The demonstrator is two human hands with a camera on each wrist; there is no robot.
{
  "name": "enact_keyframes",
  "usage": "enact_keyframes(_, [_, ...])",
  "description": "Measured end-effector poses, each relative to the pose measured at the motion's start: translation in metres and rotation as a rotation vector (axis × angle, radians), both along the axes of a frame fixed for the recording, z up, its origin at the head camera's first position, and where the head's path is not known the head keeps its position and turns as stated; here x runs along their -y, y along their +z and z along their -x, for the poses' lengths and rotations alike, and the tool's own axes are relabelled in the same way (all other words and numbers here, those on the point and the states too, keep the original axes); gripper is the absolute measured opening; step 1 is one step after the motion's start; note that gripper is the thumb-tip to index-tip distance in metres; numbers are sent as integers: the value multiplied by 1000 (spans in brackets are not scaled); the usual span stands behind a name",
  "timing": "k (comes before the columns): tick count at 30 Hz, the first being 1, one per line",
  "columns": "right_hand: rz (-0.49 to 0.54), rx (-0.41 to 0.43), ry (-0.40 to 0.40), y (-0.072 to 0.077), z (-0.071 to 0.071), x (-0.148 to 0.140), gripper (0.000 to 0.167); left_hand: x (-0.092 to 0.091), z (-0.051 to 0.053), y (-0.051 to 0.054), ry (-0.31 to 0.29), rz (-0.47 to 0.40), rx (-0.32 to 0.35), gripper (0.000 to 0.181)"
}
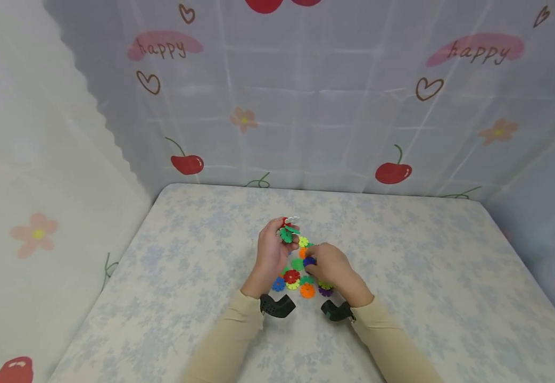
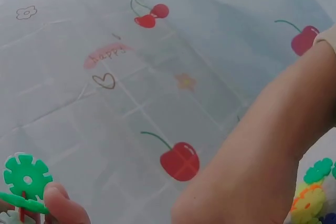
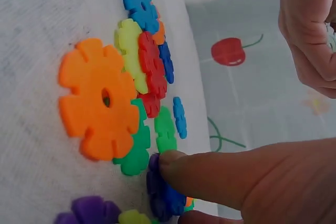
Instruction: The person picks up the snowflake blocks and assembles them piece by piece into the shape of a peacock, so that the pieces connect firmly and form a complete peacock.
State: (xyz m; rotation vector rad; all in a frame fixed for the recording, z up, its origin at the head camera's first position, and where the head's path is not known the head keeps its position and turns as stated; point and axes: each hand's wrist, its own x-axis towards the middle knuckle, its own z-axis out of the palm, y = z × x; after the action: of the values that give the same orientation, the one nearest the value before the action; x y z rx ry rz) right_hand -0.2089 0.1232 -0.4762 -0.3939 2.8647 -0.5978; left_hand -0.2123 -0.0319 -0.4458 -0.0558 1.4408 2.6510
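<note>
So, the dark blue disc (image 1: 309,261): you've got it pinched between thumb and finger of your right hand (image 1: 332,263), at the near side of the loose pile, roughly midway between the table's left and right edges and well in from the far edge. It looks like thin moulded plastic, so I'd guess nearly weightless, stiff and a bit slick. Hold it by the notched rim or flat across the faces; the slots should give your fingertips some bite. Doubt you'd break it, but squeeze the rim off-centre and it could flip out.

Your left hand (image 1: 271,250) has its fingers curled round the joined cluster (image 1: 286,234), green, red and white bits, up toward the far edge. Those slot joints are probably the weak spot, so I'd grip near the middle instead of an outer petal.

Around your right hand you've got the orange disc (image 1: 307,290) and red disc (image 1: 291,276), lying on the table (image 1: 162,239). Patterned curtain (image 1: 306,106) behind the far edge.
</note>
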Motion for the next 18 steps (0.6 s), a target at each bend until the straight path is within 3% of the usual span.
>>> enact_keyframes(4, [86,64,3,-2,2,-7,18,-2,-2,1,12,9,-31,21])
enact_keyframes(7, [231,130,73,7,5,-21,22,-3,-4,2,34,109,-81,23])
enact_keyframes(9, [350,111,111,17,5,-33,19,-2,-6,4,36,211,-130,24])
enact_keyframes(13, [533,-98,115,42,-3,-47,10,0,-9,9,19,404,-251,27])
enact_keyframes(15, [552,-234,115,52,-9,-48,12,2,-10,10,2,446,-289,28])
enact_keyframes(18, [549,-359,143,61,-16,-45,15,4,-11,12,-30,478,-321,28])
